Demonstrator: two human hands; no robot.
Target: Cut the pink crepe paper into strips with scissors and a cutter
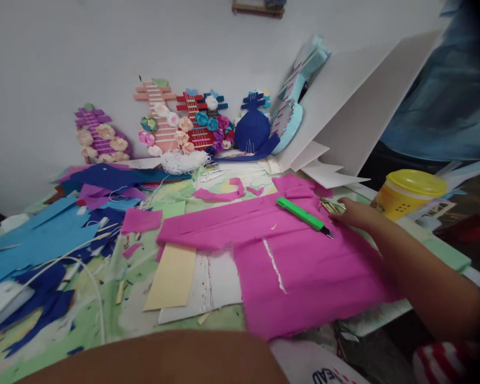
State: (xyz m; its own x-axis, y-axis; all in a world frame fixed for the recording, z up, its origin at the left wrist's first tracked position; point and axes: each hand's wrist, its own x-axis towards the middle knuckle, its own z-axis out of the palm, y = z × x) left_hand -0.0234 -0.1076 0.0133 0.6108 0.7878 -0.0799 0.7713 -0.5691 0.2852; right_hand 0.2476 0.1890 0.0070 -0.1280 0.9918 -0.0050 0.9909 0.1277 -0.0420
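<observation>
My right hand is at the right of the table, its fingers closed on a small gold-coloured metal tool, which looks like scissors. The tool rests over a large magenta sheet with a white streak on it. Just left of the tool, a green box cutter lies on the sheet with its blade tip out. My left hand is out of view; a blurred stretch of bare skin crosses the bottom edge.
Guitar-shaped decorations with paper flowers lean on the wall. A yellow-lidded tub stands at the right. Blue sheets and a white cable lie at the left. White boards lean at the back right. A beige card lies near the middle.
</observation>
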